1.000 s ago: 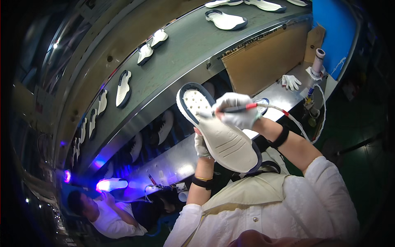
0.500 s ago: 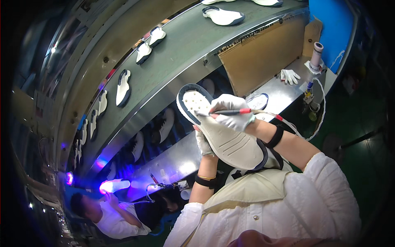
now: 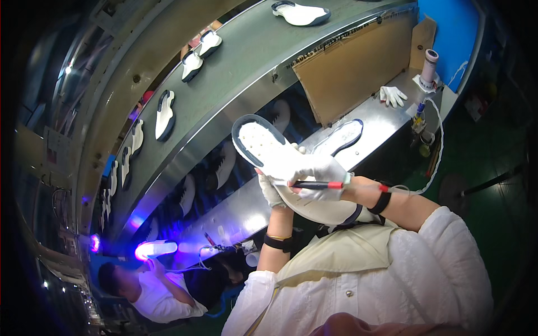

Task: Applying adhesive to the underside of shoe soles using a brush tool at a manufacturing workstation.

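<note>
My left hand [image 3: 270, 189], in a white glove, grips a white shoe sole [image 3: 259, 141] with a dark rim from its left side and underneath. Small round studs show in the sole's far end. My right hand [image 3: 326, 171], gloved too, is closed round a black and red pen-shaped tool [image 3: 318, 185] with a pale tube trailing from it. That hand lies over the middle of the sole; the tool's tip cannot be made out. Just beyond it, a second dark-rimmed white sole [image 3: 343, 137] rests on the metal bench [image 3: 367, 143].
A green conveyor belt [image 3: 235, 78] carrying several soles curves along the far side. Shoes sit beneath its edge. A cardboard sheet [image 3: 356, 75], a loose white glove [image 3: 393, 96] and a pink bottle [image 3: 429, 66] are at right. A co-worker [image 3: 151, 291] holds a brightly lit sole at lower left.
My right hand and the tool have come nearer to me, from the studded end to the sole's middle. The held sole has shifted slightly left, and more of the bench sole shows. Belt soles have slid left.
</note>
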`<state>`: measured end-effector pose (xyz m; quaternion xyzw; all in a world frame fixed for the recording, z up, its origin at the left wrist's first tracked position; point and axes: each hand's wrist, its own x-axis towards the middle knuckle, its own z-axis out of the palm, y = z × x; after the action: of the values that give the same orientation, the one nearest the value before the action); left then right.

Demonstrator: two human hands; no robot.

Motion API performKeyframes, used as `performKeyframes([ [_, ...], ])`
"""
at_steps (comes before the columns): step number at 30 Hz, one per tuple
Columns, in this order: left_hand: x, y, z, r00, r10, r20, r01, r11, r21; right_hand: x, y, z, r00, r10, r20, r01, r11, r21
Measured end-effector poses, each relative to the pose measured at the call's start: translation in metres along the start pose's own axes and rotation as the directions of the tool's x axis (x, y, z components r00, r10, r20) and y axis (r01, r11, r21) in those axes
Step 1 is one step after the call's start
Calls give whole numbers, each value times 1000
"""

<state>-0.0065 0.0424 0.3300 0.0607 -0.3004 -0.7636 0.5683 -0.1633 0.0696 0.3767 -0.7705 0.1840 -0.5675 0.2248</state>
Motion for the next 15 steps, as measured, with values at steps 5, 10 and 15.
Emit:
performKeyframes([
  [5, 4, 7, 4, 999, 43, -29, -41, 997, 66, -10, -7, -3, 937, 347, 40, -345, 903, 255],
  [10, 1, 14, 0, 999, 48, -3, -48, 999, 9, -20, -19, 4, 992, 120, 40, -124, 986, 112],
  [15, -13, 25, -6, 996, -5, -84, 15, 993, 118, -33, -10, -3, 837, 532, 129, -524, 711, 468],
])
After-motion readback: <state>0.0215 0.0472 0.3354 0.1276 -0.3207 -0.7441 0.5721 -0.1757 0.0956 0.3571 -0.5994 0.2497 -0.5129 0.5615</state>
